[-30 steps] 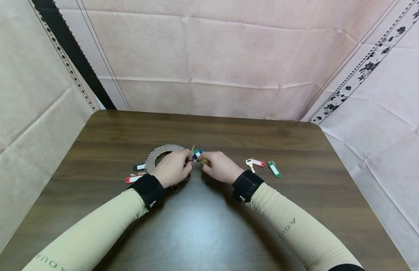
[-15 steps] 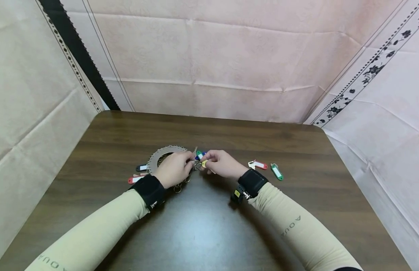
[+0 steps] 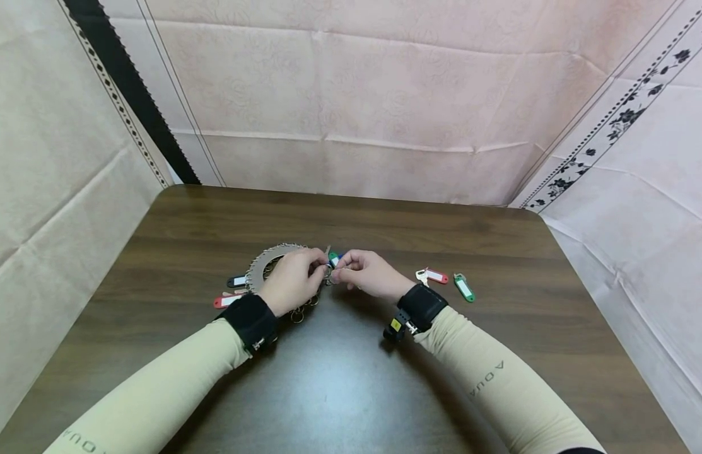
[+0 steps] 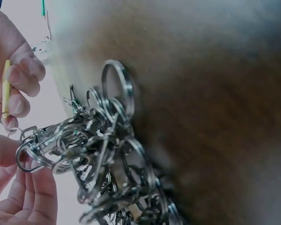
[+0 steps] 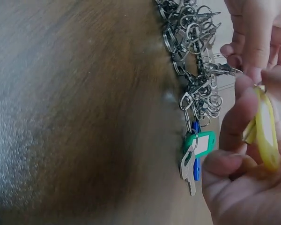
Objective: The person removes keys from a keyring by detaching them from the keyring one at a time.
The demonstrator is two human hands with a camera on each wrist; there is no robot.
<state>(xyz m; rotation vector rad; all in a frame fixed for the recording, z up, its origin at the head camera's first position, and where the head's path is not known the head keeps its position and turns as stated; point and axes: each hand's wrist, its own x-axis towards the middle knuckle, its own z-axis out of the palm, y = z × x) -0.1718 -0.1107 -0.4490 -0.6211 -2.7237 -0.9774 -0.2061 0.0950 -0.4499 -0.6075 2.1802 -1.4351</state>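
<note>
A round metal band fringed with clasps and split rings lies on the table, partly under my left hand. My left fingers pinch a metal ring at the band's right side. My right hand holds a yellow key tag between thumb and fingers, its small ring end close to the left fingertips. Beyond the hands, a green tag, a blue tag and a key hang at the band. Whether the tag's ring touches the clasp cannot be told.
A red tag with a key and a green tag lie to the right on the wooden table. Left of the band are a black tag and a red tag. Cloth hangs behind the table.
My right hand has turned and closed in toward the left fingertips, and the yellow tag has passed from plain sight behind its fingers in the head view. The left hand has barely moved.
</note>
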